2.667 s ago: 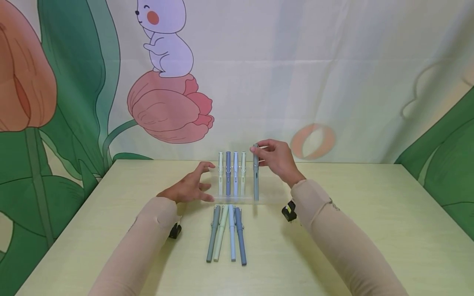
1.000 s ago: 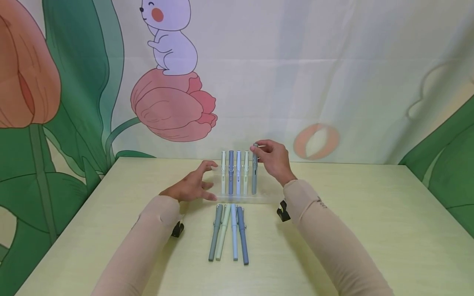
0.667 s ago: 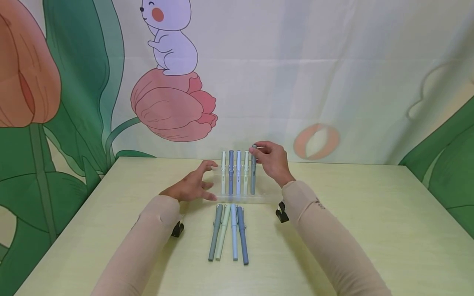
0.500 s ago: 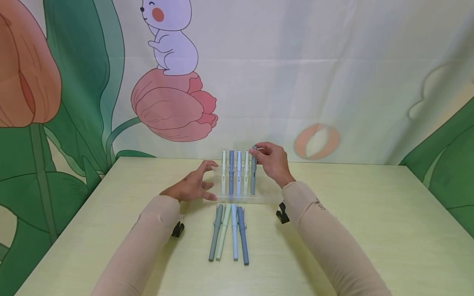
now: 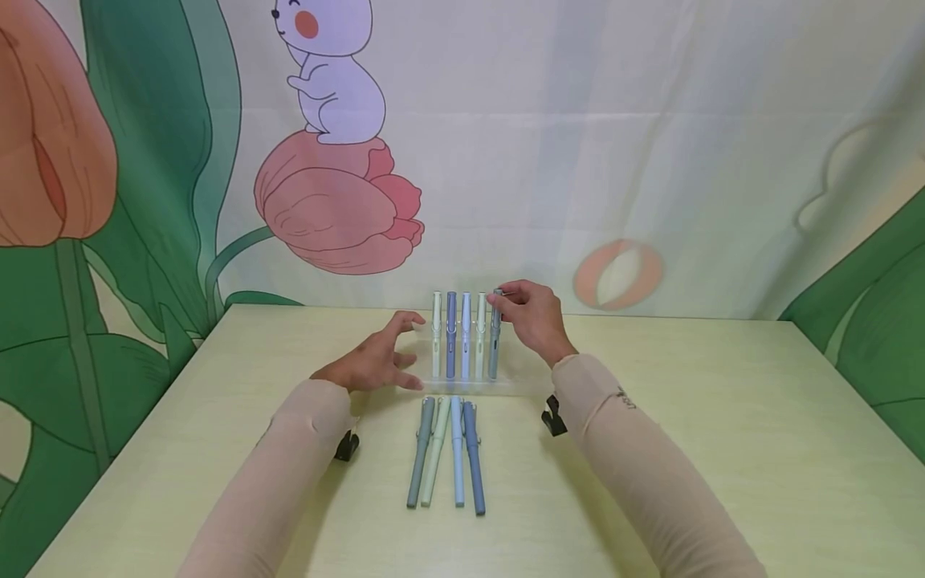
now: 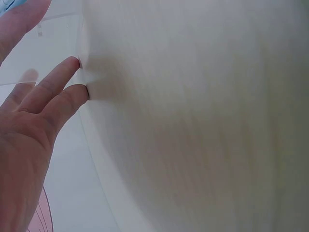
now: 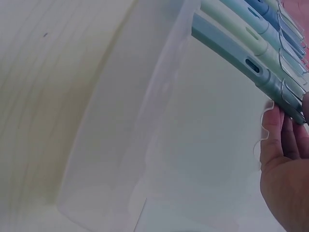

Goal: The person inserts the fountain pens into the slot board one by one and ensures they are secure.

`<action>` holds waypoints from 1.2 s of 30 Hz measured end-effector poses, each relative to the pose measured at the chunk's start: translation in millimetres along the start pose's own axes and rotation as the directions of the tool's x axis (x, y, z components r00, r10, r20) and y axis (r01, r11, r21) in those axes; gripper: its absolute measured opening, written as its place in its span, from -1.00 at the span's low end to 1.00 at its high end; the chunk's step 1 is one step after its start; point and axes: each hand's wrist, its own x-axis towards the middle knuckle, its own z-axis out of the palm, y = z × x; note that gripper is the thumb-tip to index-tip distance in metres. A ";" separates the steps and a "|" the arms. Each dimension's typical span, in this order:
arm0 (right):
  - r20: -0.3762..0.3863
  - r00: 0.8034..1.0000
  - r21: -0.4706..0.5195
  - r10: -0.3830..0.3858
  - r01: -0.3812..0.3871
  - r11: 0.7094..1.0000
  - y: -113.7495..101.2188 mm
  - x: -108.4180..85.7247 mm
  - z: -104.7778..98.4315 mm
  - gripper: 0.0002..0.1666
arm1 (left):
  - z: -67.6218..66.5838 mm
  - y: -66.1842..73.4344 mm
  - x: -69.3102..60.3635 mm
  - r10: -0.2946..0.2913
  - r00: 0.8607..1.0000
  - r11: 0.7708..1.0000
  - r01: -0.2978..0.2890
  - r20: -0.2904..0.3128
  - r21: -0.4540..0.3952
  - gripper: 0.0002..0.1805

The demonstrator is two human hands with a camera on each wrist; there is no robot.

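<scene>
My right hand point(image 5: 533, 317) pinches the cap end of a grey-green pen point(image 5: 495, 345), which stands upright in a clear pen stand point(image 5: 523, 387). In the right wrist view, the lower end of this grey-green pen point(image 7: 227, 46) sits behind the stand's front lip point(image 7: 120, 111). To its left stand several pale green and blue pens point(image 5: 466, 341). At the stand's left end, my left hand point(image 5: 376, 357) is spread, fingers and thumb touching or very near it. The left wrist view shows straight fingers point(image 6: 63, 104), with nothing gripped.
In front of the stand, a dark green pen point(image 5: 421, 453), a pale green pen point(image 5: 435, 453), a light blue pen point(image 5: 458, 453) and a dark blue pen point(image 5: 474, 457) lie on the table point(image 5: 650, 482). A printed curtain point(image 5: 491, 160) hangs behind the table.
The grey-green pen has moved from in front of the stand into it, beside the other standing pens, and sunk slightly with my right hand. My left hand has stayed at the stand's end.
</scene>
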 end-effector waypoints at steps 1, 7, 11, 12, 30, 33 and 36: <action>0.003 1.000 -0.006 -0.001 0.001 1.000 0.1 0.2 0.0 -0.60 | -0.1 0.2 -0.3 0.004 1.000 1.000 -0.004 0.001 0.000 0.10; 0.014 1.000 -0.038 -0.010 0.010 0.999 0.7 0.5 -0.2 -0.58 | 0.3 1.6 -1.6 0.014 1.000 1.000 -0.014 0.005 -0.005 0.09; 0.020 1.000 -0.047 -0.013 0.014 0.999 0.9 0.6 -0.4 -0.57 | 0.3 1.8 -1.5 0.005 1.000 1.000 -0.005 0.002 -0.006 0.10; 0.023 1.000 -0.049 -0.014 0.015 0.999 0.8 0.5 -0.6 -0.57 | 0.3 1.7 -1.3 0.002 1.000 1.000 -0.002 0.001 -0.005 0.10; 0.052 0.998 -0.130 -0.042 0.049 0.990 0.6 -1.1 -2.3 -0.59 | 0.5 -1.1 1.9 -0.016 1.000 1.000 0.016 0.000 -0.017 0.11; 0.051 0.998 -0.125 -0.043 0.049 0.991 0.9 -0.7 -2.2 -0.59 | 0.9 -0.9 1.8 -0.016 1.000 1.000 0.016 -0.001 -0.015 0.10; 0.052 0.998 -0.113 -0.043 0.049 0.992 1.1 -0.5 -1.6 -0.58 | 1.1 -0.2 1.4 -0.017 1.000 1.000 0.017 -0.002 -0.012 0.10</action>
